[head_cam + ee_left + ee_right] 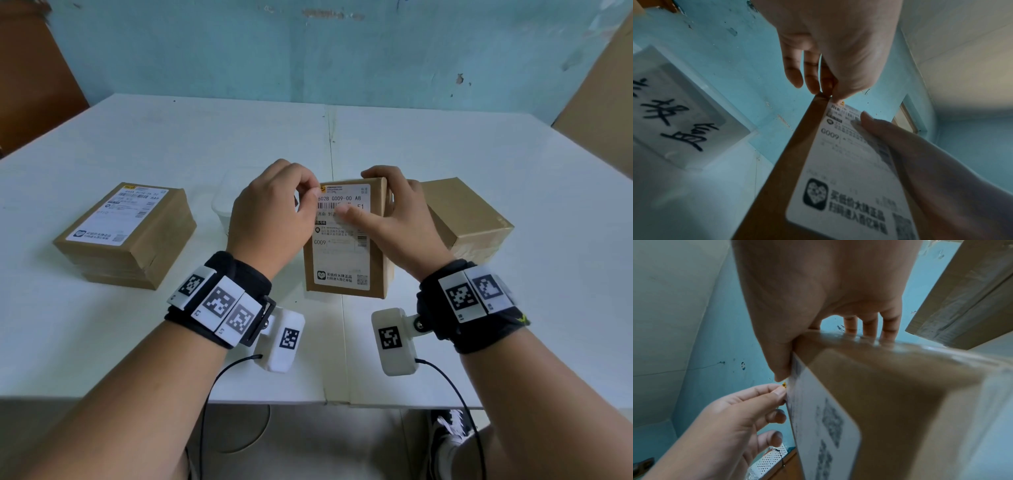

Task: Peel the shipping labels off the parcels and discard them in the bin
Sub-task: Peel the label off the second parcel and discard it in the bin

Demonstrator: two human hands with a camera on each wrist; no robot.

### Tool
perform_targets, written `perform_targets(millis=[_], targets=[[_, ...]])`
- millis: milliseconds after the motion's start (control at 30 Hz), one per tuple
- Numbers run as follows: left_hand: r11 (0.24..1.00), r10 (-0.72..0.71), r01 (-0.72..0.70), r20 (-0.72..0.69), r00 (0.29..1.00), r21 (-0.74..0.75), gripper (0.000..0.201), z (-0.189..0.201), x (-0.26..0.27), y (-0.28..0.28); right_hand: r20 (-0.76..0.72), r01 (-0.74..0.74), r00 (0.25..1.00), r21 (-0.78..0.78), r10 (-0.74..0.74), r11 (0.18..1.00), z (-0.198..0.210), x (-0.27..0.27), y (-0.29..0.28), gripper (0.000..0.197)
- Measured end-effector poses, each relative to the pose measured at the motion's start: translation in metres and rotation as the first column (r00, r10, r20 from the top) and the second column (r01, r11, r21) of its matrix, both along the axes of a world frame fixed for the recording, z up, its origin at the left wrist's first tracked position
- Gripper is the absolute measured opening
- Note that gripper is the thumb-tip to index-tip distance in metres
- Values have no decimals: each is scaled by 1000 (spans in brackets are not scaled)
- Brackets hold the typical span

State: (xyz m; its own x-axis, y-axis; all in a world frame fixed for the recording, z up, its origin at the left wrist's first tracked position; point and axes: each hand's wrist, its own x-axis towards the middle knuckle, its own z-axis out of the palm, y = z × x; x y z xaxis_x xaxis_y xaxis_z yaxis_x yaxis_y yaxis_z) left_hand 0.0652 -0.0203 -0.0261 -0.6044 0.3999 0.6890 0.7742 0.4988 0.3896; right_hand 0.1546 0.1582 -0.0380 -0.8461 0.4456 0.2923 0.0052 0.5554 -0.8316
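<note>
A brown parcel (pixel 376 263) stands on end at the table's middle, its white shipping label (pixel 342 260) facing me. My left hand (pixel 312 196) pinches the label's top-left corner (pixel 784 384), which is lifted slightly off the cardboard. My right hand (pixel 394 219) grips the parcel's top right corner, fingers (pixel 869 327) over the top edge and thumb (pixel 871 123) pressed flat on the label (pixel 849 178). The translucent plastic bin (pixel 219 205) sits just behind my left hand, mostly hidden by it.
A second labelled parcel (pixel 126 236) lies flat at the left. A plain brown parcel (pixel 469 219) lies close to the right of the held one. The bin (pixel 674 105) has handwritten characters on it. Cardboard sheets (pixel 603 102) lean at the table's far corners.
</note>
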Motion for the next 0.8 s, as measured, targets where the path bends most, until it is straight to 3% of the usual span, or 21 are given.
perform_targets(millis=[167, 800], targets=[[999, 19, -17, 38, 999, -33, 6, 2, -1, -3, 80, -99, 992, 41, 95, 994, 0, 2, -3, 78], [998, -39, 41, 43, 998, -44, 9, 3, 1, -5, 86, -79, 994, 78, 72, 994, 3, 2, -11, 68]])
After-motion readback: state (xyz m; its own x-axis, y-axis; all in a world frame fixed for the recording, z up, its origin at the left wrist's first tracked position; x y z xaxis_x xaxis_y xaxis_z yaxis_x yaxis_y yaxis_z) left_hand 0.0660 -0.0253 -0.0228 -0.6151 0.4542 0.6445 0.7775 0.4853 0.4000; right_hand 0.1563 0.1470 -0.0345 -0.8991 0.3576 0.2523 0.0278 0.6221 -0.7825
